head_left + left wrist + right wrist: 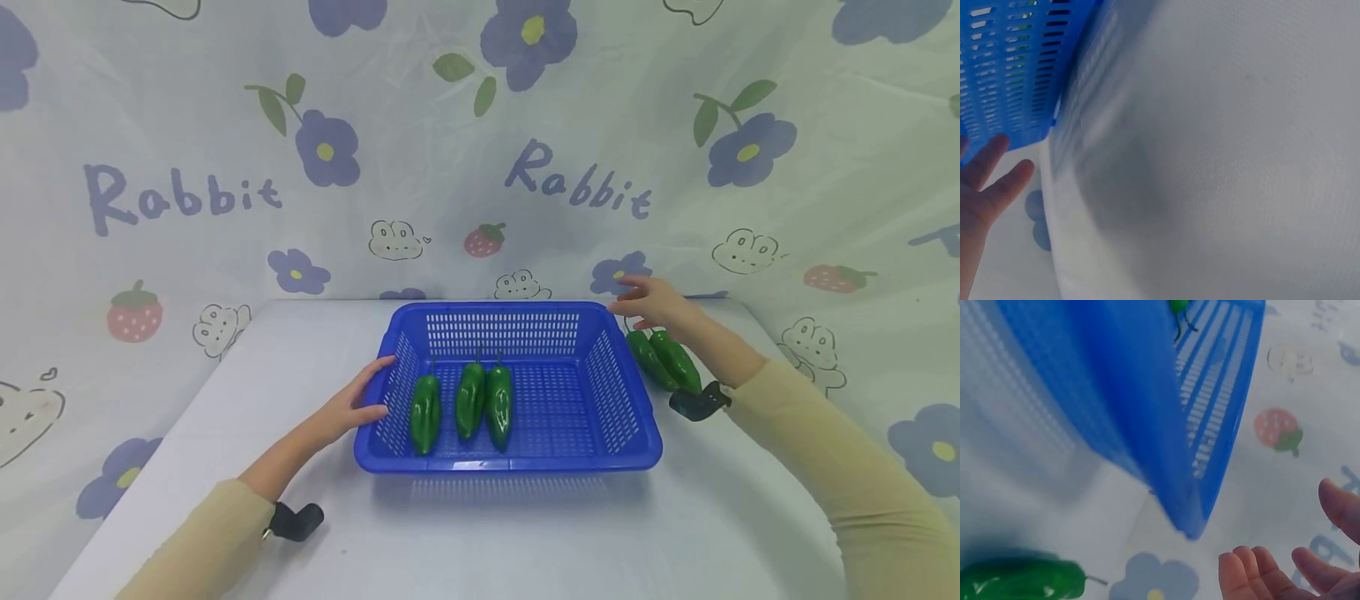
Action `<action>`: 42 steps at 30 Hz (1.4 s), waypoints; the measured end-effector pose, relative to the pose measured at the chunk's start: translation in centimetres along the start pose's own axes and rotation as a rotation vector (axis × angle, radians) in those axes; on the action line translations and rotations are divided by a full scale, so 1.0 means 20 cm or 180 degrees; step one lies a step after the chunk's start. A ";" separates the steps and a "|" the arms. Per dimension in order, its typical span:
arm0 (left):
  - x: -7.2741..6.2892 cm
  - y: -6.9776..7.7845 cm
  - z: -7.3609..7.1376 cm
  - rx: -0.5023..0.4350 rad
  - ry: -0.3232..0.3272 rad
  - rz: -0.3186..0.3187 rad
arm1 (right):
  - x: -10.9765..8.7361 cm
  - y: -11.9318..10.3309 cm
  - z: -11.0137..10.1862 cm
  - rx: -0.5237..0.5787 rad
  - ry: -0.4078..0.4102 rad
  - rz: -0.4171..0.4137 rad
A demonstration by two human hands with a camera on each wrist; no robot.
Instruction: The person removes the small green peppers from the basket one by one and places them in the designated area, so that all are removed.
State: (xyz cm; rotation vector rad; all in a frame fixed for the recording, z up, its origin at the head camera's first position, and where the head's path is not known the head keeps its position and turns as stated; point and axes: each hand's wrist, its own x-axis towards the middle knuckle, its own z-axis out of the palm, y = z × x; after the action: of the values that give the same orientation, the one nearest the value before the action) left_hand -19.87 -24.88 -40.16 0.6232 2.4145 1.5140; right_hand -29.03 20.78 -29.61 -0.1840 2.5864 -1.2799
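Note:
A blue plastic basket (510, 464) with slotted walls stands on the table, and three green peppers lie inside: one pepper (425, 414) nearest the left wall, then a second (470, 400) and a third (498, 407) side by side. At the basket's left side, my left hand (341, 417) has its fingers spread against the rim. My right hand (660, 304) hovers by the back right corner, holding nothing, its fingers extended. Below it, outside the basket, lie two more green peppers, one (651, 361) beside the other (677, 361); the right wrist view shows only one pepper (1022, 578).
A white cloth covers the table (300, 350). Behind it hangs a pale curtain (420, 158) printed with flowers, rabbits and strawberries. Each wrist carries a black strap-like device, such as the right one (699, 402).

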 end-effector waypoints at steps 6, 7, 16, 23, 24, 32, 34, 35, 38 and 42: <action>0.00 0.00 0.00 0.0009 0.0009 -0.0031 | -0.01 -0.07 0.08 0.0309 -0.0212 -0.0019; 0.00 0.00 0.00 0.0006 0.0005 -0.0029 | -0.01 -0.07 0.10 0.0346 -0.0250 -0.0015; 0.00 0.01 0.00 -0.0028 -0.0020 0.0015 | 0.01 -0.13 0.24 0.0437 -0.0501 -0.0067; 0.00 0.01 0.00 0.0028 0.0018 -0.0004 | 0.05 -0.15 0.35 0.0292 -0.0591 -0.0154; 0.00 0.00 0.00 0.0032 0.0018 -0.0002 | 0.05 -0.15 0.37 0.0290 -0.0597 -0.0143; 0.00 0.00 0.00 0.0007 0.0000 0.0012 | 0.10 -0.14 0.50 0.0419 -0.0763 0.0018; 0.00 0.00 0.00 0.0006 -0.0002 0.0016 | 0.12 -0.13 0.53 0.0440 -0.0787 0.0058; 0.00 -0.01 0.00 -0.0002 -0.0007 0.0016 | 0.12 -0.13 0.54 0.0449 -0.0796 0.0085; 0.00 -0.01 0.00 -0.0009 -0.0014 0.0017 | 0.13 -0.14 0.59 0.0446 -0.0826 0.0158; 0.00 0.00 0.00 -0.0015 -0.0026 0.0042 | 0.14 -0.14 0.67 0.0360 -0.0825 0.0251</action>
State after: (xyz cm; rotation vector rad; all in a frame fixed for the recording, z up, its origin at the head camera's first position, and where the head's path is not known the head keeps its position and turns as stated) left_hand -19.93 -24.91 -40.23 0.6443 2.4049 1.5188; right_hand -28.00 8.29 -35.65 -0.2094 2.2756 -1.2779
